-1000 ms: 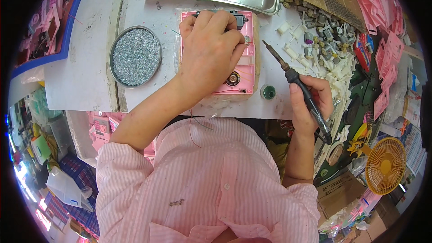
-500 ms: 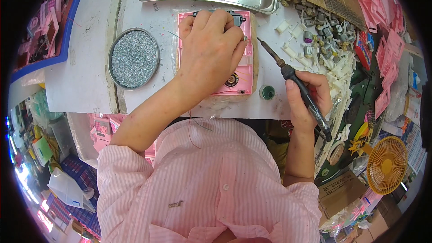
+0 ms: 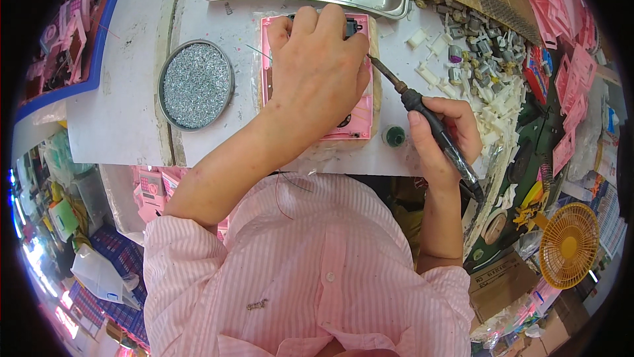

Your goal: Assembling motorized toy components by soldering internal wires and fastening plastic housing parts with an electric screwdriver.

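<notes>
My left hand (image 3: 320,70) is bent over an open pink plastic case (image 3: 358,124), its fingers curled down near the top end. Whatever those fingertips pinch is hidden under the hand. A dark part (image 3: 356,25) shows in the case beyond my fingers. In my right hand (image 3: 467,132) is a soldering iron (image 3: 442,134), held around its black handle. Its tip reaches the right side of the case, close beside my left hand; I cannot tell whether it touches anything. A thin wire (image 3: 259,52) sticks out at the case's left edge.
Left of the case stands a round tin (image 3: 162,89) of small metal pieces. A steel tray (image 3: 310,1) with dark springs lies behind. Small motors (image 3: 485,60) and white plastic parts (image 3: 492,116) are heaped at right. A small green pot (image 3: 394,136) sits near the table edge.
The soldering iron has moved left and slightly up, bringing its tip to the case. My left hand has shifted a little up and right over the case.
</notes>
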Motion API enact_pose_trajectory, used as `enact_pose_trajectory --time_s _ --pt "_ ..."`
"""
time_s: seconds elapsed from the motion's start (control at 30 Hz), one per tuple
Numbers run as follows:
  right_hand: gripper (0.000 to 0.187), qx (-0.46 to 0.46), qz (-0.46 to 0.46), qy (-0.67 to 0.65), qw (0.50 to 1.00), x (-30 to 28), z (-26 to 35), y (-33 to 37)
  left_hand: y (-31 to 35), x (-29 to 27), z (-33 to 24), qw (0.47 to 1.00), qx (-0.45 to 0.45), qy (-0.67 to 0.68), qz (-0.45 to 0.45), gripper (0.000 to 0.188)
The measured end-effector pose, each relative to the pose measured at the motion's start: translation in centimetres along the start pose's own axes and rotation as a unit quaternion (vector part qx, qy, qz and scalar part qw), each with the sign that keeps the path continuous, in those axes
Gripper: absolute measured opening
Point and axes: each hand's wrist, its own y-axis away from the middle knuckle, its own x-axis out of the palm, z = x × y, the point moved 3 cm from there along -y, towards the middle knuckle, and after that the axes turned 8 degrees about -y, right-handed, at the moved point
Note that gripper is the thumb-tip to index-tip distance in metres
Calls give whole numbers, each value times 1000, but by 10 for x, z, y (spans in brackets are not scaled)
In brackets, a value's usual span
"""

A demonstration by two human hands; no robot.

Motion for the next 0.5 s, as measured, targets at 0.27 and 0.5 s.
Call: enact_pose_trajectory --time_s 0.27,0.5 --pt "22 9 2 -15 1000 2 -2 -1 -1 -1 -2 1000 -9 -3 8 8" --pt "22 8 6 7 1000 -1 -2 -3 -1 -1 -2 1000 -7 -9 9 9"
